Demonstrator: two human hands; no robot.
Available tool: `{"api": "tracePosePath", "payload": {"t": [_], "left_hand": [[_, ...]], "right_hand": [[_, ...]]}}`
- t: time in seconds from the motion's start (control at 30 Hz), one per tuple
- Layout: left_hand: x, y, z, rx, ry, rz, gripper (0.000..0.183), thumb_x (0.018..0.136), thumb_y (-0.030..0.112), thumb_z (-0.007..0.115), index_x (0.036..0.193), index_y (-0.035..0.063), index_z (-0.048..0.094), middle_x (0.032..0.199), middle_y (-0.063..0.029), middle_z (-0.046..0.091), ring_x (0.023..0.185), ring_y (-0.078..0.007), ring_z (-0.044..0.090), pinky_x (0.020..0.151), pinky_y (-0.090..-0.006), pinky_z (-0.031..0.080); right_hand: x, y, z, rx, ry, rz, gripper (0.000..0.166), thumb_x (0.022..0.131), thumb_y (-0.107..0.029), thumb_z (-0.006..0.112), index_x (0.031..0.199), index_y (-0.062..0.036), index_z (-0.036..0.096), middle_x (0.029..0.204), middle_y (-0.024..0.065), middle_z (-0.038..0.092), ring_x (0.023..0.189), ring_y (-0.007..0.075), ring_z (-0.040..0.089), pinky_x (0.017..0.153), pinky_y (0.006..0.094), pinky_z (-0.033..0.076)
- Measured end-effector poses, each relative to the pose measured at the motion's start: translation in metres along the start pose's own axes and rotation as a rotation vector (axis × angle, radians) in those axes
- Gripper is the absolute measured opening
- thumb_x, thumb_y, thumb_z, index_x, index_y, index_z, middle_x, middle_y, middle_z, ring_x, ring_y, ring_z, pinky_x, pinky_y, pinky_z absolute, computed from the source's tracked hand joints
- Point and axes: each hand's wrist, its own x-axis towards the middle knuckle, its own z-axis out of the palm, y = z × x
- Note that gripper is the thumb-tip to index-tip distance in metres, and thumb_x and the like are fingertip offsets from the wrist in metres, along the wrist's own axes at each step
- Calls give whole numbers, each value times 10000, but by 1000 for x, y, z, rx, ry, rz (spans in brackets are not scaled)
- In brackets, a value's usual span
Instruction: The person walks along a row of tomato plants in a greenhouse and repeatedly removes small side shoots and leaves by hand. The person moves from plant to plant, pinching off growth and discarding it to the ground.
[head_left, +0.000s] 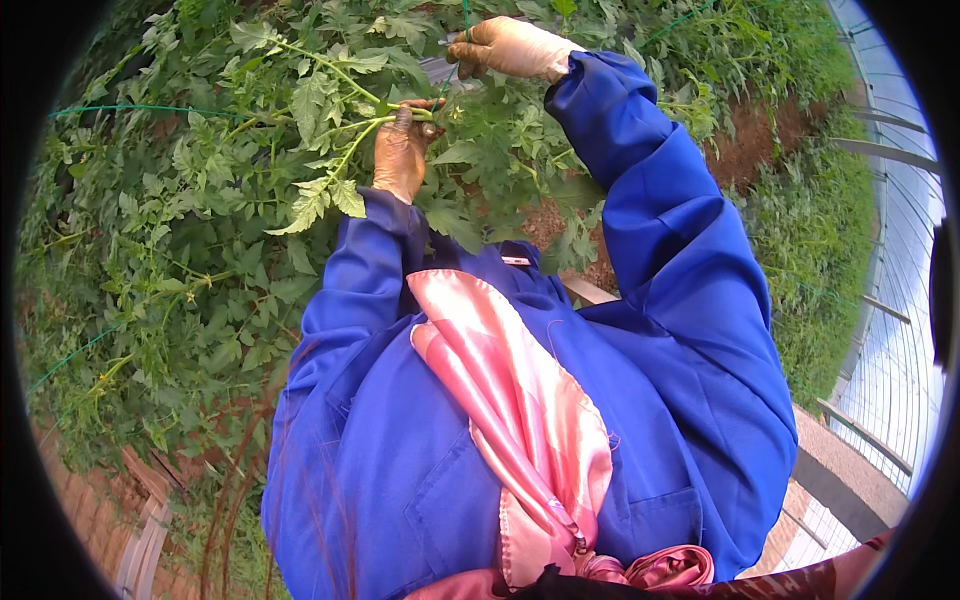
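Note:
My left hand (405, 146), in a soiled thin glove, is closed around the green stem of a tomato plant (352, 86); its leafy shoots spread leftward from my fingers. Up and to the right, my right hand (510, 49), gloved too, pinches a green twine (453, 75). The twine runs down from its fingers to the stem at my left hand and also upward out of the picture. A small yellowish flower (454, 112) shows just right of my left fingertips.
Dense tomato foliage (225, 165) surrounds both hands. Further green twine (150, 109) crosses the leaves at left. Bare soil (757, 142) and another plant row lie at right, beside the greenhouse's curved frame and film (900, 225). A concrete beam (847, 465) stands at lower right.

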Motion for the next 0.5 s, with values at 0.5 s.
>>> {"api": "tracePosePath", "payload": {"t": [0.5], "left_hand": [[14, -25, -12, -67, 56, -100, 229, 873, 262, 526, 906, 36, 551, 842, -77, 589, 751, -169, 563, 666, -327, 485]], "right_hand": [[-8, 23, 5, 94, 21, -33, 308, 892, -262, 506, 1080, -27, 574, 947, 70, 641, 868, 135, 589, 813, 275, 446]]}}
